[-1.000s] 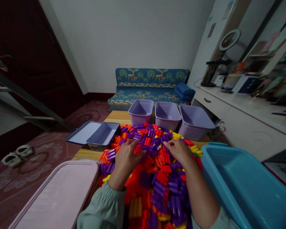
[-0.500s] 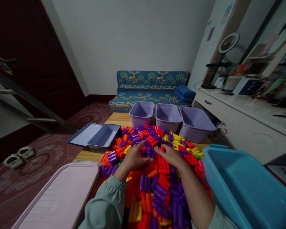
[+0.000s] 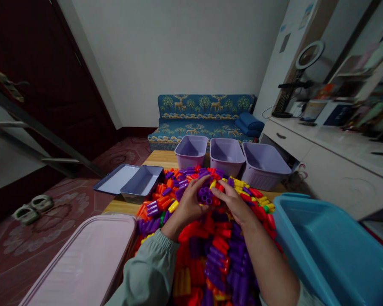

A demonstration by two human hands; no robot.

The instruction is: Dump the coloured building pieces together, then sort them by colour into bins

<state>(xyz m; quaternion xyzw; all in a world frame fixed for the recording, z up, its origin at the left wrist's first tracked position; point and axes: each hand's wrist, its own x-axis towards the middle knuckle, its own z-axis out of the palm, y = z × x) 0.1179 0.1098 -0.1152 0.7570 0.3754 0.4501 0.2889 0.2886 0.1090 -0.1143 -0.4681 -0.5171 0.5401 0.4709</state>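
Note:
A heap of glossy plastic tube-shaped pieces (image 3: 215,259) in purple, red, orange and yellow covers the table in front of me. My left hand (image 3: 191,199) curves round the left side of a small bunch of pieces, thumb below and fingers beyond. My right hand (image 3: 232,202) closes in from the right, its thumb against the same bunch. Between the palms show purple tubes (image 3: 205,196) with their round open ends towards me, with some red and a yellow piece (image 3: 212,184) beside them. The right fingertips are partly hidden behind the bunch.
Three lilac bins (image 3: 226,155) stand in a row behind the heap. A turquoise tub (image 3: 332,246) is at the right, a pink lid (image 3: 86,259) at the near left. A blue-grey tin (image 3: 142,185) and its lid (image 3: 116,178) lie at the left. Farther back is a patterned sofa (image 3: 204,114).
Both hands have drawn closer round the purple tubes and moved slightly up and away from me, with the bunch between them. The view has shifted a little.

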